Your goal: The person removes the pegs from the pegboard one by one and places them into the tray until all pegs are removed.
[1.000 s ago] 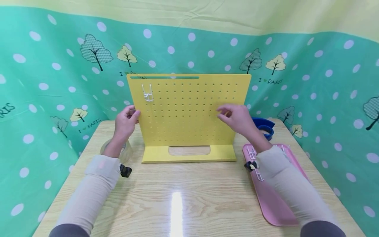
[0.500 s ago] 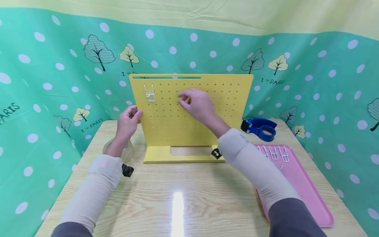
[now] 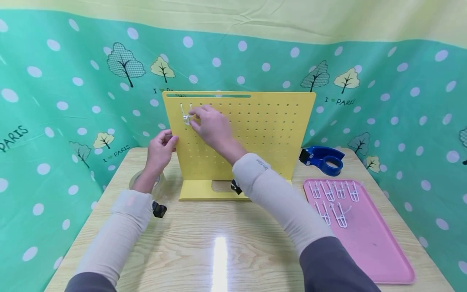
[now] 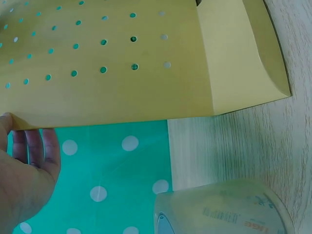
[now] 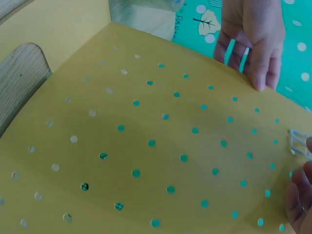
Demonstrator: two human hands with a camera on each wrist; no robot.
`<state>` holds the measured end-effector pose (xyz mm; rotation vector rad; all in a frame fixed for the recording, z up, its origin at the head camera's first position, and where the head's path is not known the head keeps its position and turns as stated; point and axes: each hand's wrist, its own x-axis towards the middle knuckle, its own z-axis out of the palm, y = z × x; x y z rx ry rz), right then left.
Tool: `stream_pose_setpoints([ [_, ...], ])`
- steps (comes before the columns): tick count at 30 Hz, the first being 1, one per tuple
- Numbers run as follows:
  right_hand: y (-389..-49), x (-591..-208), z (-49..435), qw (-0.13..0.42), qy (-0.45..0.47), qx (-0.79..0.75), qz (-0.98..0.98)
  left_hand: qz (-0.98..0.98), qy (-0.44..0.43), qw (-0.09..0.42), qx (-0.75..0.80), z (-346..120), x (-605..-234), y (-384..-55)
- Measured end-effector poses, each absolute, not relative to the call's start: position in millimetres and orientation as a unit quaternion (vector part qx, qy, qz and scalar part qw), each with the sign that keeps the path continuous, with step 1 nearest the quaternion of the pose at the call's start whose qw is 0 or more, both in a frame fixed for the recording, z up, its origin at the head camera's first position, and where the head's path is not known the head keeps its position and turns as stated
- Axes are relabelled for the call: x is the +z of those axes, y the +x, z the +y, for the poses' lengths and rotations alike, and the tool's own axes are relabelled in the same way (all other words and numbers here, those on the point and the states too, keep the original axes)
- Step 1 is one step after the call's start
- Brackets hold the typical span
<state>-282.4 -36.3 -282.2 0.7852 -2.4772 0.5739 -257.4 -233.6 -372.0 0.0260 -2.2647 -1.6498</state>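
A yellow pegboard (image 3: 233, 162) stands upright on its foot at the back of the table. One white wire hook (image 3: 185, 118) hangs in its upper left holes. My left hand (image 3: 159, 152) grips the board's left edge, thumb on the front and fingers behind. At the hook is my right hand (image 3: 213, 126), index finger and thumb bent on either side of its end with a gap showing between them. In the right wrist view the hook (image 5: 296, 142) sits at the right edge, partly hidden by the right hand's fingers (image 5: 302, 195).
A pink tray (image 3: 379, 251) on the right holds several white wire hooks (image 3: 340, 215). Behind it sits a blue tape dispenser (image 3: 324, 160). A clear tape roll (image 4: 224, 209) stands beside the board's left side, partly behind the left forearm. A dotted curtain (image 3: 255, 56) hangs behind.
My right hand has moved left across the board, from its right side to the hook, uncovering the tray and tape dispenser. The left hand keeps its grip on the edge.
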Motion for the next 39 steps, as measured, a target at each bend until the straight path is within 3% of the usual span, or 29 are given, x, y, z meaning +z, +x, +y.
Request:
stream_pose_setpoints([
  [18,-281.9,-286.5,-49.3,0.296,0.262,0.192,-0.898,-0.806,0.004,0.159,-0.57,-232.3,-373.8,-258.3],
  [32,-271.2,-283.3,-38.8,0.324,0.303,0.217,-0.87,-0.806,0.004,0.152,-0.572,-231.2,-374.5,-257.6],
  [39,-259.8,-291.0,-9.4,0.282,0.318,0.263,-0.866,-0.813,0.011,0.164,-0.558,-236.3,-374.2,-258.3],
])
